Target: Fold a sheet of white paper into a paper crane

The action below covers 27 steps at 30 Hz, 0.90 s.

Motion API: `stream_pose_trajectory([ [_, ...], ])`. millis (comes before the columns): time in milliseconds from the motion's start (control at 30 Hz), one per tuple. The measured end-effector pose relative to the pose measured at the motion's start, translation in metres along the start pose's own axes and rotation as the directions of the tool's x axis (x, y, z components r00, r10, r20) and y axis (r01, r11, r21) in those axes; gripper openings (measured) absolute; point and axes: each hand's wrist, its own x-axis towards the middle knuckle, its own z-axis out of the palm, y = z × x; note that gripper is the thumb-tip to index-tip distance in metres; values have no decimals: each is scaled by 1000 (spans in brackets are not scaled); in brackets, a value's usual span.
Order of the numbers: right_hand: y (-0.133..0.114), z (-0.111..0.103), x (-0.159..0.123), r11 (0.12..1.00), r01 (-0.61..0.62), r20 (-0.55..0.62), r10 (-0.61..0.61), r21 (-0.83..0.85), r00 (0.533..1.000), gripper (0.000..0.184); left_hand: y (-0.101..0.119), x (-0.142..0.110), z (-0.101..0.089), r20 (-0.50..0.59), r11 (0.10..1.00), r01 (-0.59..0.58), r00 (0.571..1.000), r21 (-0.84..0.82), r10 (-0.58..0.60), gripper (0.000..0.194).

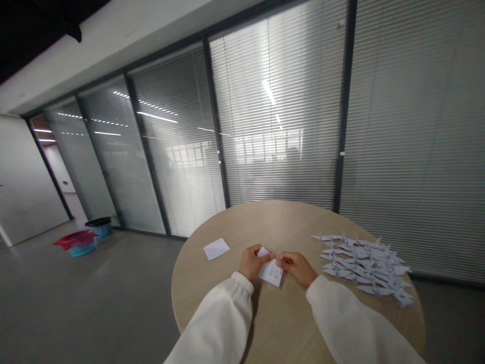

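Observation:
Between my hands, over the middle of the round table (223, 308), is a folded piece of white paper (271, 273) with small dark print on it. My left hand (253, 262) grips its left side, thumb lying across the upper part. At the right edge my right hand (297, 266) pinches the paper between thumb and curled fingers. The fingers partly cover the upper part, so the exact fold cannot be made out. To the left lies a flat white sheet (216, 249). On the right side, several folded paper cranes (366, 265) stand close together in rows.
Behind the table runs a glass partition (280, 116) with blinds and dark frames. On the grey floor at left stand a bin with a red liner (78, 241) and another with a black liner (99, 226). A white door panel (30, 177) is at far left.

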Motion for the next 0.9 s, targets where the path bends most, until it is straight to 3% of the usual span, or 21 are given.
stream_pose_trajectory([
  [500, 0, 2, -3, 985, 13, -79, -27, -170, 997, 32, -13, 3, 1, 43, 988, -22, 999, 154, 15, 39],
  [633, -3, 2, -2, 986, 29, -58, -39, -165, 998, 32, -14, 3, 0, 34, 990, -58, 998, 131, 54, 39],
  [900, -2, 2, -1, 983, 7, -80, -22, -183, 997, 31, -8, 1, 1, 26, 993, -16, 1000, 118, 13, 45],
])
